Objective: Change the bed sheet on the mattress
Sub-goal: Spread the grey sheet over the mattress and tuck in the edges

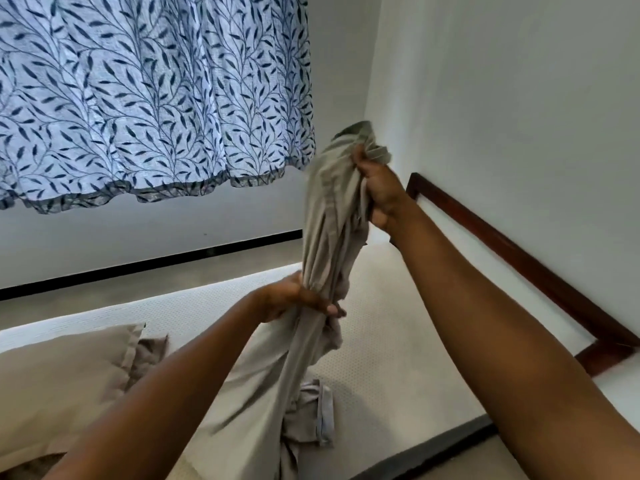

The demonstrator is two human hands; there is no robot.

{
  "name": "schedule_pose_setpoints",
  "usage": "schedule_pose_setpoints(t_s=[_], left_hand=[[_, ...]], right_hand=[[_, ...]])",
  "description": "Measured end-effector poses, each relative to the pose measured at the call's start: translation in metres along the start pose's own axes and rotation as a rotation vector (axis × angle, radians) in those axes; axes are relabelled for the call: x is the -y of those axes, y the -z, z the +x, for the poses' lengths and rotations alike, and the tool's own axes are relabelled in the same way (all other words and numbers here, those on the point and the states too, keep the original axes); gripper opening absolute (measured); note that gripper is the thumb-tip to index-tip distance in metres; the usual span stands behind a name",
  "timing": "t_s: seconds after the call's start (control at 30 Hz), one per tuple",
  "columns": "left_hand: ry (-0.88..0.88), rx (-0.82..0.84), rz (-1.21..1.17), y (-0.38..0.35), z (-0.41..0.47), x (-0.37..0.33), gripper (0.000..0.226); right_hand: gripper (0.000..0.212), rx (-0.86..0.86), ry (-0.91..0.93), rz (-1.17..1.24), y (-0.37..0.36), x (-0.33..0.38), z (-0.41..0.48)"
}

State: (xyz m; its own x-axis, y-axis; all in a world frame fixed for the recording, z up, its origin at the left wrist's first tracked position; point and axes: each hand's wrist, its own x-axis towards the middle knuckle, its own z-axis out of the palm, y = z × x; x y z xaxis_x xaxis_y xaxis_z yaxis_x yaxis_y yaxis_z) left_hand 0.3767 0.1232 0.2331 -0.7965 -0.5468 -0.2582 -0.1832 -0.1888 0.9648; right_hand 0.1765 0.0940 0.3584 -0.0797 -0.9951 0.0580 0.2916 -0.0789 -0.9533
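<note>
**A:** What could go wrong from here?

**B:** The sheet (329,216) is bunched into a rope, so its corners are buried. The main risk, I'd judge, is that it twists tighter or knots when it is pulled apart. Then it lands crooked on the mattress (381,306).

**A:** Anything else?

**B:** Its tail lies heaped on the mattress toward the front edge, near the pillow (62,368). A sharp lift could drag that heap off the front edge. A swing to the right could snag the frame (519,258) along the right edge.

**A:** And the grip?

**B:** The right hand (379,190) is high, with its fingers (362,161) clamped round the top of the bunch and a tuft poking out above them. The left hand (291,299) is lower, over the middle of the mattress, and its fingers are wrapped round the same rope. The sheet runs between the two hands, then hangs from the left hand down to the mattress.

**A:** So both are closed on cloth?

**B:** Yes, both.
</note>
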Motion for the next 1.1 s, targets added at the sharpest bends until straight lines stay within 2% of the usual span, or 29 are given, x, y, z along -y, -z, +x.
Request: schedule_pose_setpoints(t_s=[0.1, 0.2, 0.27, 0.37, 0.43, 0.5, 0.53, 0.57, 0.67, 0.7, 0.77, 0.8, 0.83, 0.93, 0.97, 1.07, 1.1], left_hand=[[0.189, 0.102, 0.081, 0.008, 0.026, 0.024, 0.033], [0.243, -0.050, 0.289, 0.025, 0.043, 0.040, 0.052], [0.149, -0.198, 0.262, 0.033, 0.058, 0.034, 0.058], [-0.061, -0.344, 0.201, 0.029, 0.087, -0.008, 0.028], [-0.170, -0.459, 0.164, 0.017, 0.113, -0.042, 0.012], [-0.202, -0.555, 0.155, 0.005, 0.142, -0.067, 0.010], [-0.190, -0.554, 0.151, -0.003, 0.158, -0.076, 0.016], [-0.162, -0.545, 0.161, -0.011, 0.173, -0.083, 0.023], [-0.109, -0.483, 0.149, -0.030, 0.207, -0.087, 0.031], [-0.101, -0.461, 0.118, -0.036, 0.213, -0.088, 0.030], [-0.092, -0.433, 0.092, -0.042, 0.219, -0.094, 0.029], [-0.102, -0.428, 0.065, -0.043, 0.220, -0.098, 0.030], [-0.119, -0.422, 0.030, -0.041, 0.220, -0.101, 0.031], [-0.171, -0.365, -0.089, -0.042, 0.213, -0.115, 0.035], [-0.182, -0.335, -0.137, -0.040, 0.210, -0.119, 0.039], [-0.213, -0.232, -0.331, -0.025, 0.190, -0.127, 0.065], [-0.221, -0.235, -0.377, -0.015, 0.183, -0.124, 0.072]], right_hand=[[0.065, -0.249, 0.036, 0.040, 0.043, 0.006, 0.025], [0.054, -0.420, 0.049, 0.110, 0.088, 0.002, 0.041], [0.046, -0.463, 0.061, 0.209, 0.118, -0.005, 0.046], [0.025, -0.382, 0.199, 0.399, 0.147, -0.015, 0.041], [0.039, -0.386, 0.162, 0.314, 0.148, -0.035, 0.032], [0.073, -0.377, -0.008, 0.148, 0.139, -0.069, 0.018], [0.086, -0.309, -0.128, 0.109, 0.134, -0.088, 0.011], [0.089, -0.242, -0.222, 0.087, 0.129, -0.103, 0.002], [0.062, -0.134, -0.406, -0.015, 0.124, -0.131, -0.013], [0.072, -0.079, -0.470, -0.076, 0.127, -0.133, -0.016], [0.119, 0.048, -0.573, -0.147, 0.142, -0.138, -0.016], [0.126, 0.107, -0.583, -0.182, 0.150, -0.136, -0.014], [0.117, 0.159, -0.586, -0.196, 0.154, -0.132, -0.012], [0.056, 0.216, -0.563, -0.206, 0.150, -0.113, -0.003], [0.047, 0.195, -0.515, -0.192, 0.145, -0.107, 0.004], [0.047, 0.165, -0.416, -0.156, 0.126, -0.079, 0.022], [0.040, 0.147, -0.390, -0.149, 0.120, -0.065, 0.027]])
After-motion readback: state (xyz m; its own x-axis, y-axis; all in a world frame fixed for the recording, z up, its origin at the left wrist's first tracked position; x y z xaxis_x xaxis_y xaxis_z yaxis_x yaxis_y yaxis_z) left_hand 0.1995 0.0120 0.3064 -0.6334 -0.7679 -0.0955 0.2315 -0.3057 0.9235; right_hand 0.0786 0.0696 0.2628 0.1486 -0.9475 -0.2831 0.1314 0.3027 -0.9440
